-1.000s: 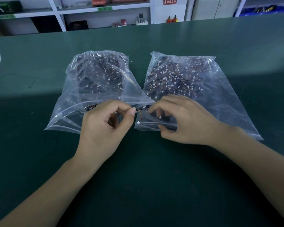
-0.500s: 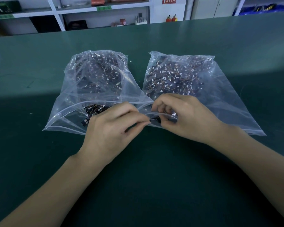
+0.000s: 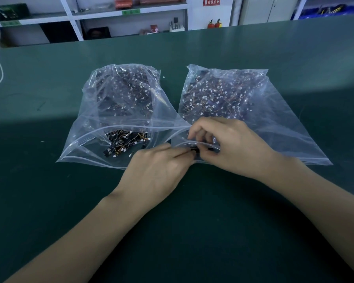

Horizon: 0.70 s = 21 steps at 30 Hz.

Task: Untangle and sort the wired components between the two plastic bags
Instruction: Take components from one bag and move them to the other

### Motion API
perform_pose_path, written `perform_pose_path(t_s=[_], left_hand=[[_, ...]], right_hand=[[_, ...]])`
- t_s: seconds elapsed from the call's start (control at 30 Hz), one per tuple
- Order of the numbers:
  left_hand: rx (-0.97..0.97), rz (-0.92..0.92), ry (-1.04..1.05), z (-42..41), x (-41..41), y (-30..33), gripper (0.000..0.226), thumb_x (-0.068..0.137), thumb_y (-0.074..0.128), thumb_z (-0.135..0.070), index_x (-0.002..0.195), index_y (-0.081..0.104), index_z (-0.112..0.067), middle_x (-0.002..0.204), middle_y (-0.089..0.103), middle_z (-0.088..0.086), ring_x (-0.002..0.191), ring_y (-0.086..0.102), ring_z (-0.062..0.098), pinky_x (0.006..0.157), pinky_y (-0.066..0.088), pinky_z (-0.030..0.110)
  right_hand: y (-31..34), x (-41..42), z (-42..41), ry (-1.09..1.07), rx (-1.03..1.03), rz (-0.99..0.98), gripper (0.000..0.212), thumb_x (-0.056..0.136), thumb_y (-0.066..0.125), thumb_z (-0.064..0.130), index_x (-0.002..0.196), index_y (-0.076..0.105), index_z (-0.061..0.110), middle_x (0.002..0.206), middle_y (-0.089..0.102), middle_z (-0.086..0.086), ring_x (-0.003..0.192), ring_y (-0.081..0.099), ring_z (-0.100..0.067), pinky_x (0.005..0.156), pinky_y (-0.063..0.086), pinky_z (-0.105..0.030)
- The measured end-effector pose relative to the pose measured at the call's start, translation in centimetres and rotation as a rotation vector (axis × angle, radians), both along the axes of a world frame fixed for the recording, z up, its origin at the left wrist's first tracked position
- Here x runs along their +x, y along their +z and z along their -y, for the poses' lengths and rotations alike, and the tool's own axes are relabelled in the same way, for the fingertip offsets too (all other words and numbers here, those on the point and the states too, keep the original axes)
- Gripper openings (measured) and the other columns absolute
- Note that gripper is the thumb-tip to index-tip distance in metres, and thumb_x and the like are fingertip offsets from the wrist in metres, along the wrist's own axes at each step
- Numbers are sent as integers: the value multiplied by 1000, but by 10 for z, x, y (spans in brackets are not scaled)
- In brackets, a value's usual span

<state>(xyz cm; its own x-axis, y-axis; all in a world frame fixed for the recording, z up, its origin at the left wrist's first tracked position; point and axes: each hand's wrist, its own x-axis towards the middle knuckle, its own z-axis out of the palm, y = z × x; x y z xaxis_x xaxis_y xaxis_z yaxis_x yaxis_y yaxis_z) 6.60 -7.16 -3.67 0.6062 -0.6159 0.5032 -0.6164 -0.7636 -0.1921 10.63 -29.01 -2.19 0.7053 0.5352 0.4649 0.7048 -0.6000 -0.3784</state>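
Two clear zip bags lie side by side on the green surface, mouths toward the near edge: left bag with a small loose heap of components at its open mouth, right bag packed with a denser tangle of black modules, orange leads and white connectors. Both hands meet at the right bag's mouth. Right hand has fingers curled, pinching a small black wired component at the zip rim; left hand pinches the same piece or its lead from the left, fingertips touching the right hand's. Exact grip on the wire is hidden by the fingers. Step looks like: one unit being freed from the right-hand tangle, not yet clear of the bag. Next move probably needs a slow pull with one hand anchoring the bundle, so snagged leads don't drag neighbours out, then a short transfer left into the open mouth of the left bag.
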Motion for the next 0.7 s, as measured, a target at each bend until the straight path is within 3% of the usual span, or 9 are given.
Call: perform_pose_path(t_s=[0.13, 0.2, 0.27, 0.33, 0.4, 0.43, 0.5, 0.7], left_hand=[[57, -122, 96, 4, -5, -2, 42, 112, 31, -46, 130, 67, -32, 133, 67, -18, 94, 73, 15, 61, 54, 34], [-7, -129, 75, 2, -7, 1, 37, 112, 40, -42, 132, 68, -29, 134, 67, -17, 92, 76, 17, 57, 56, 37], [-111, -74, -32, -1, -8, 5, 25, 109, 56, -34, 122, 77, -26, 130, 72, -16, 84, 78, 16, 49, 55, 36], [-200, -31, -89, -8, -8, 6, 23, 108, 60, -32, 101, 80, -24, 110, 77, -15, 74, 74, 14, 45, 50, 32], [-240, -23, -1, -16, -6, 7, 38, 108, 57, -36, 74, 66, -21, 73, 62, -11, 56, 60, 19, 44, 41, 28], [-241, -28, 81, -21, -4, 8, 42, 107, 55, -39, 68, 55, -22, 64, 50, -10, 52, 54, 22, 46, 37, 26], [-236, -55, 242, -33, 1, 8, 44, 106, 54, -42, 68, 44, -23, 57, 42, -10, 50, 54, 27, 51, 34, 27], [-224, -216, 490, -68, 17, 4, 25, 95, 66, -51, 85, 56, -30, 67, 58, -12, 68, 64, 28, 60, 40, 35]], right_hand=[[-2, 1, -1, 8, -19, -8, 33, 82, 76, 3, 109, 68, 20, 87, 65, 12, 78, 58, -7, 70, 56, -40], [-2, 1, -1, 12, -9, -21, 32, 82, 75, 2, 109, 68, 20, 87, 65, 11, 77, 59, -9, 70, 56, -39], [-3, 2, -1, 19, 11, -20, 30, 83, 75, 2, 107, 68, 18, 87, 64, 10, 76, 58, -9, 68, 55, -38], [-3, 2, 0, 21, 12, -13, 27, 83, 73, 2, 105, 68, 16, 88, 63, 9, 74, 56, -8, 66, 54, -38], [-3, 1, -1, 21, -8, -13, 27, 81, 72, 2, 104, 68, 16, 88, 62, 8, 73, 54, -8, 65, 54, -39], [-4, 0, -3, 23, -23, -17, 26, 81, 71, 4, 103, 68, 17, 88, 61, 8, 73, 53, -8, 65, 54, -39], [-4, -2, -4, 17, -53, -30, 25, 81, 71, 8, 103, 68, 19, 88, 59, 10, 73, 53, -9, 66, 54, -39], [-4, -10, -8, -10, -84, -25, 22, 84, 66, 31, 105, 67, 25, 91, 57, 14, 75, 50, -4, 67, 54, -35]])
